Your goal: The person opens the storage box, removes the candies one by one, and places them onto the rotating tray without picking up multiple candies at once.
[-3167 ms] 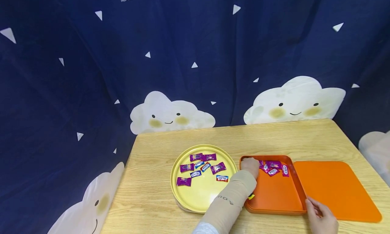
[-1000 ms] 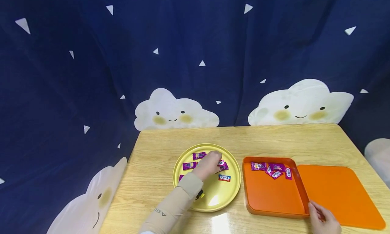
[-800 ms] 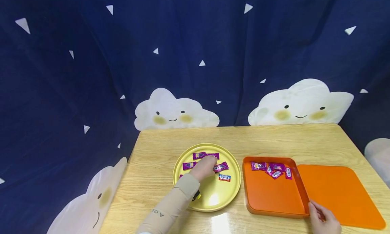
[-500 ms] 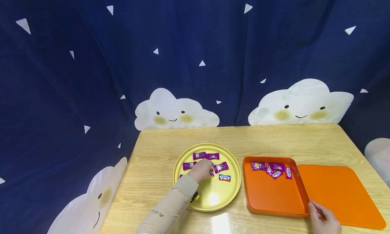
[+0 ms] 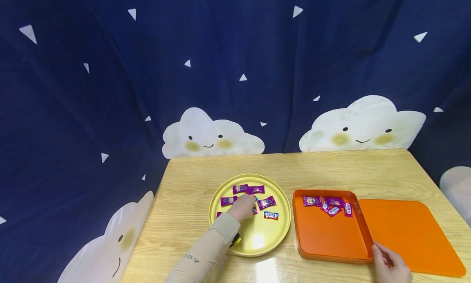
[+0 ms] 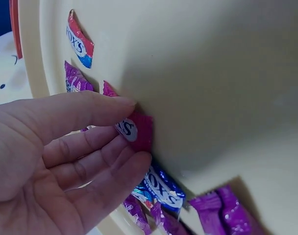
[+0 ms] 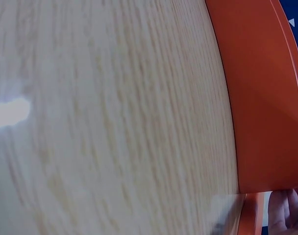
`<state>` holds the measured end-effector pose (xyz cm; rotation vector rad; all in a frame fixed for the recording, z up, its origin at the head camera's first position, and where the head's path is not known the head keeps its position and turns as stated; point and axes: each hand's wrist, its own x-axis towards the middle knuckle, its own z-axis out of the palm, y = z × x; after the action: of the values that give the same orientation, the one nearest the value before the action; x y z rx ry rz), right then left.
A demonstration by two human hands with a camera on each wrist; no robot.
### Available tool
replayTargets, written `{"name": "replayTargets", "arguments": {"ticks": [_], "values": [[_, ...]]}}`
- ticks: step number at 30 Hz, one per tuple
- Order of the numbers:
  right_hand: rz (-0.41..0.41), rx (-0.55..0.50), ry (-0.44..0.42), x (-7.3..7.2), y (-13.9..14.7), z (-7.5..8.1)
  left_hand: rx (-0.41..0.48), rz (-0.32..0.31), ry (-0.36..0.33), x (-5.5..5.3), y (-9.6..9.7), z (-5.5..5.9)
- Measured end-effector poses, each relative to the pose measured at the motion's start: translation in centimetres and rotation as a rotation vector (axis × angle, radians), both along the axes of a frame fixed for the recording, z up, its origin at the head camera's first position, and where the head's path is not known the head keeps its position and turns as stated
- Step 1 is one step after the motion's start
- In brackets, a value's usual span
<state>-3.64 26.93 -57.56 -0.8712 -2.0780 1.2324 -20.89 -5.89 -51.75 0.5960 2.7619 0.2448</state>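
Observation:
On the yellow round tray (image 5: 257,251), my left hand (image 5: 241,208) pinches a magenta Fox's candy (image 6: 138,131) between thumb and finger, low over the tray floor. Close by in the left wrist view lie a blue Fox's candy (image 6: 161,186) and a purple-wrapped candy (image 6: 225,213); a red-and-blue Fox's candy (image 6: 80,41) lies farther off. Several purple candies (image 5: 266,203) surround the hand, which partly hides some sweets. My right hand (image 5: 391,264) grips the near right corner of the shallow orange box (image 5: 333,259); its fingers show only partly in the right wrist view.
Inside the box, purple and magenta candies (image 5: 334,201) sit against the far wall. A flat orange lid (image 5: 412,234) lies right of the box on the wooden table (image 5: 206,168). A dark blue curtain (image 5: 220,50) with clouds hangs behind.
My left hand went from the box's left side to the tray, first near its far right sweets with a magenta candy, then moved toward the near left. The right hand stays at the box corner.

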Motion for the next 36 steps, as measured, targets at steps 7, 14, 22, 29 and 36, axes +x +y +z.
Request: {"name": "replayTargets", "arguments": {"ticks": [7,14,22,29,36], "values": [[-0.017,-0.005,0.015,-0.1,-0.1,-0.1,-0.025,0.002,0.039,0.1,0.1,-0.2],[-0.028,0.025,0.093,-0.3,0.0,-0.4,-0.06,-0.013,0.059,0.0,0.2,0.0],[-0.017,0.001,0.085,-0.2,-0.1,-0.2,-0.028,0.007,0.033,0.2,0.1,0.2],[-0.018,0.013,0.052,0.0,-0.1,-0.2,0.005,-0.001,0.076,0.1,0.3,1.3],[-0.017,0.022,0.043,-0.1,-0.1,-0.3,-0.024,-0.082,0.191,-0.2,1.6,2.1]]}}
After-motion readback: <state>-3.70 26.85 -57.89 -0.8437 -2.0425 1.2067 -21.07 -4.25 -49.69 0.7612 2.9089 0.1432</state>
